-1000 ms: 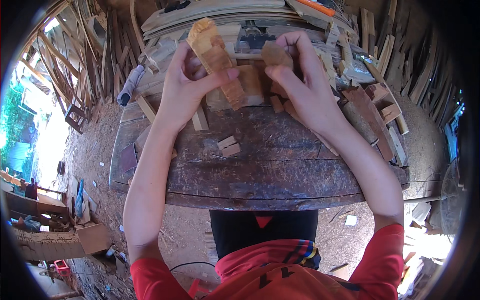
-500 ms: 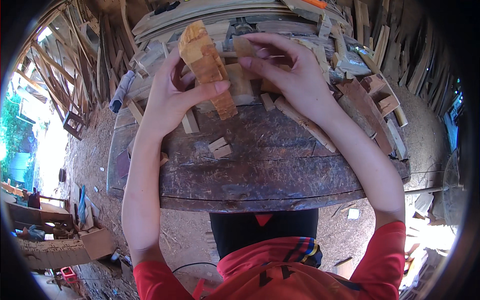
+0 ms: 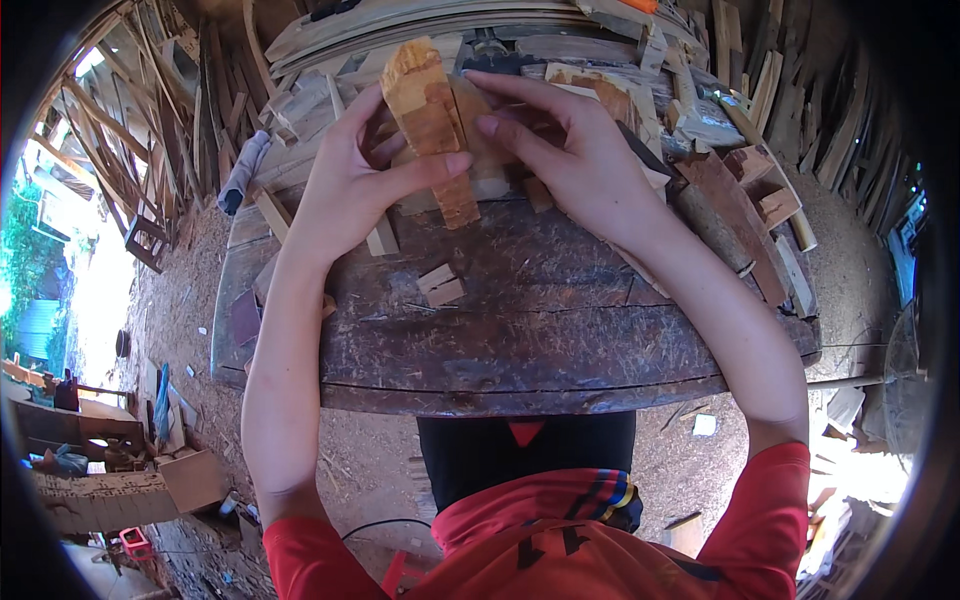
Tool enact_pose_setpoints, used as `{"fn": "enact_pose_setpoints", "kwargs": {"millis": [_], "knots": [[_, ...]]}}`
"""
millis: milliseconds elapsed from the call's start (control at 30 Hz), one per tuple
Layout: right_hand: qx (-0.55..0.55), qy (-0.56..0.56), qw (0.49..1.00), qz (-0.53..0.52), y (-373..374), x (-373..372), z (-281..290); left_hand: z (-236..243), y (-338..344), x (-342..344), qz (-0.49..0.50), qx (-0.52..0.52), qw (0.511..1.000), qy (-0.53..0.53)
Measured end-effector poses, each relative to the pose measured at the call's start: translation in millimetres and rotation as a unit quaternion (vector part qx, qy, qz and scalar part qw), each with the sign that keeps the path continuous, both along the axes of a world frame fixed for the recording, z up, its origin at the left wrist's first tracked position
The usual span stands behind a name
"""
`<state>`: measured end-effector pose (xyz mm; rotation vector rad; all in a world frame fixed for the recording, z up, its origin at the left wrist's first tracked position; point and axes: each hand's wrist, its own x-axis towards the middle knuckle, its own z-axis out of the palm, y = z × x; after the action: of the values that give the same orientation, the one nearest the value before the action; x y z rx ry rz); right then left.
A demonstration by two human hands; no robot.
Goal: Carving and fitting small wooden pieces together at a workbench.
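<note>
My left hand (image 3: 350,200) is closed around an orange-brown wooden block (image 3: 425,105), its thumb lying across the near face. The block stands tilted, with its lower end just over the worktable (image 3: 520,350). Between the fingertips and thumb of my right hand (image 3: 590,150) is a small thin brownish piece (image 3: 472,105), held close along the block's right side. What the piece is made of cannot be made out. Small wood offcuts (image 3: 440,285) lie on the tabletop below the block.
Boards (image 3: 400,40) are stacked along the table's far edge. Several wood pieces (image 3: 735,220) crowd its right side. A rolled grey bundle (image 3: 243,172) lies at the left edge. Timber strips (image 3: 760,80) lean behind, and sawdust covers the floor (image 3: 175,300).
The block has shifted slightly right and up in my left hand. My right hand has brought the thin piece from apart from the block to its right side.
</note>
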<state>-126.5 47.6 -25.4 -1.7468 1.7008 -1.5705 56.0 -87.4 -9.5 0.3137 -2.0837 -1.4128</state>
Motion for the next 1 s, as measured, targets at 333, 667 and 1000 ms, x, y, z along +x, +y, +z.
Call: {"fn": "enact_pose_setpoints", "kwargs": {"millis": [333, 667, 1000], "knots": [[0.001, -0.021, 1.000, 0.012, -0.5, -3.3, -2.8, -2.1, 0.5, -3.1, -0.017, -0.001, 1.000, 0.019], [-0.024, -0.003, 1.000, 0.011, -0.6, -6.0, -6.5, -2.3, 0.5, -3.8, -0.020, 0.000, 1.000, 0.014], [-0.045, 0.043, 0.998, -0.016, 0.5, -3.5, -8.4, -2.5, 1.4, -3.9, -0.005, -0.007, 1.000, 0.006]]}}
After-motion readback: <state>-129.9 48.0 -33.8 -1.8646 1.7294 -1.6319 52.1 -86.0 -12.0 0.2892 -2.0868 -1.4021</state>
